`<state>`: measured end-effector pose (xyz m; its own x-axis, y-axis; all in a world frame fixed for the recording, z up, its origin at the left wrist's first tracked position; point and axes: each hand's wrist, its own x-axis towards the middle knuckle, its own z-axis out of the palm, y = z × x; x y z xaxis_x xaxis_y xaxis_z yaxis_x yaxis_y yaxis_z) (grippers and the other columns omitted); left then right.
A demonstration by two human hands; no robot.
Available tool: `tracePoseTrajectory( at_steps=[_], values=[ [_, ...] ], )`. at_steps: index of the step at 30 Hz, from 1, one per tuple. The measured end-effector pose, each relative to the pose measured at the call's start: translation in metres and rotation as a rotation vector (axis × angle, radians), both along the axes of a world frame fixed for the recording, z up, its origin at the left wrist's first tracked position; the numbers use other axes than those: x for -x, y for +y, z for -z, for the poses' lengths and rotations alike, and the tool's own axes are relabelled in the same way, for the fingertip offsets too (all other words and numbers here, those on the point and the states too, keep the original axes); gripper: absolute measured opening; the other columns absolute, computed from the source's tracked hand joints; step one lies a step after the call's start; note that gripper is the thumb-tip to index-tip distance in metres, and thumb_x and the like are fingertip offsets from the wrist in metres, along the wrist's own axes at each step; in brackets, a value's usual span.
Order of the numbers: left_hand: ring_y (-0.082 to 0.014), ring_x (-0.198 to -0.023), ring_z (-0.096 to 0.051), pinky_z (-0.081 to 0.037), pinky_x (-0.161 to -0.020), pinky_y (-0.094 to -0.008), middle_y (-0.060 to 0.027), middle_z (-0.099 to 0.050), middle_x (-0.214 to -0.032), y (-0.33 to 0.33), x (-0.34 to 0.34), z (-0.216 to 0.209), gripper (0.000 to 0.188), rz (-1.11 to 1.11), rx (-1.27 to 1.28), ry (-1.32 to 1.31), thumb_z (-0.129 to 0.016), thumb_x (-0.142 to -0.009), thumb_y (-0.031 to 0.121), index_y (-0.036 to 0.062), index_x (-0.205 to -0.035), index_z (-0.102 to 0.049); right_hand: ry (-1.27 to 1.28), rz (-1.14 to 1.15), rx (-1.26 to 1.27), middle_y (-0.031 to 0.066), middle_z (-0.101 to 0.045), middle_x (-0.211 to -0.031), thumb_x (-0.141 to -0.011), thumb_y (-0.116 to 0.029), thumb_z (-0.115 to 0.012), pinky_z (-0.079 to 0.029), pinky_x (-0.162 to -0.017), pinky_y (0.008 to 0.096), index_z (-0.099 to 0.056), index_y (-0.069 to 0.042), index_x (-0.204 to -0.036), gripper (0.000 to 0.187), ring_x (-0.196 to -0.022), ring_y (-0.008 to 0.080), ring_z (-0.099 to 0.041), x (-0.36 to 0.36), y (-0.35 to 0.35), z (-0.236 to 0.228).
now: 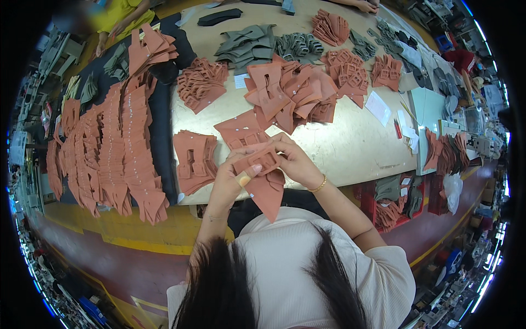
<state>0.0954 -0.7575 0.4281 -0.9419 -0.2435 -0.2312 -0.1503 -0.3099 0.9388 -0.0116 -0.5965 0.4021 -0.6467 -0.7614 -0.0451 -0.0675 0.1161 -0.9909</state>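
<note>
Both my hands hold a salmon fabric belt piece with a rectangular buckle (264, 158) above the table's near edge. My left hand (226, 176) grips its left side, the thumb lying on the cloth; a yellowish wrap (243, 178) covers part of that thumb. On the buckle's right end, my right hand (293, 159) pinches with bent fingers. Below them a pointed salmon fabric panel (267, 198) hangs past the table edge; whether it joins the buckle piece I cannot tell. More salmon pieces (241, 127) lie just beyond my hands, and a buckled stack (196, 162) sits to the left.
A large salmon heap (296, 93) and green fabric stacks (246, 45) cover the table (339, 148) farther off. Long salmon rows hang over a dark cloth (162, 126) at left. A red crate (402, 216) stands at right. Another person in a yellow top (118, 16) is at far left.
</note>
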Motion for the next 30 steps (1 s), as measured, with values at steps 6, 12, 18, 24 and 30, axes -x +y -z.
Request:
tracePoseTrajectory(
  at_steps=[6,12,18,24,30],
  values=[
    [-0.0162,-0.092,-0.057,-0.045,-0.076,-0.0299,-0.0087,-0.058,-0.095,-0.007,-0.003,-0.001,0.019,0.130,0.220,-0.217,-0.066,-0.084,0.015,-0.0016,-0.090,-0.059,-0.018,-0.267,-0.151,0.0121,-0.055,-0.100,-0.084,-0.009,-0.059,-0.047,-0.082,0.0348,-0.055,-0.002,-0.112,0.030,-0.093,0.0237,-0.056,0.000,0.008,-0.005],
    [-0.0333,-0.078,-0.053,-0.043,-0.074,-0.0379,-0.0169,-0.051,-0.083,-0.011,-0.001,0.009,0.025,-0.021,0.847,-0.061,-0.066,-0.081,0.018,-0.0036,-0.087,-0.056,0.437,-0.235,-0.624,0.0151,-0.058,-0.106,-0.082,-0.022,-0.065,-0.049,-0.084,0.0409,-0.055,-0.005,-0.113,0.036,-0.099,0.0326,-0.060,-0.012,0.016,0.014],
    [-0.0179,-0.083,-0.058,-0.047,-0.077,-0.0291,-0.0070,-0.058,-0.090,-0.009,0.005,0.026,0.027,-0.117,0.470,-0.103,-0.063,-0.089,0.021,-0.0011,-0.105,-0.057,0.351,-0.175,-0.512,0.0145,-0.058,-0.110,-0.083,-0.023,-0.065,-0.047,-0.088,0.0412,-0.052,-0.007,-0.120,0.042,-0.102,0.0328,-0.059,-0.023,0.023,0.012],
    [-0.0134,-0.092,-0.057,-0.051,-0.077,-0.0274,-0.0074,-0.058,-0.092,0.015,0.011,0.034,0.031,-0.049,0.026,-0.289,-0.064,-0.092,0.027,-0.0013,-0.096,-0.052,0.343,0.009,-0.310,0.0168,-0.061,-0.111,-0.087,-0.019,-0.061,-0.049,-0.083,0.0400,-0.050,-0.006,-0.124,0.040,-0.098,0.0322,-0.062,-0.029,0.022,-0.007],
    [-0.0153,-0.099,-0.053,-0.047,-0.084,-0.0284,-0.0099,-0.052,-0.113,0.018,0.013,0.032,0.047,0.024,0.043,-0.022,-0.064,-0.091,0.025,-0.0011,-0.126,-0.047,0.369,0.091,-0.560,0.0191,-0.064,-0.078,-0.088,-0.020,-0.060,-0.051,-0.066,0.0434,-0.055,-0.006,-0.111,0.028,-0.071,0.0377,-0.063,-0.005,0.035,-0.001]
  ],
)
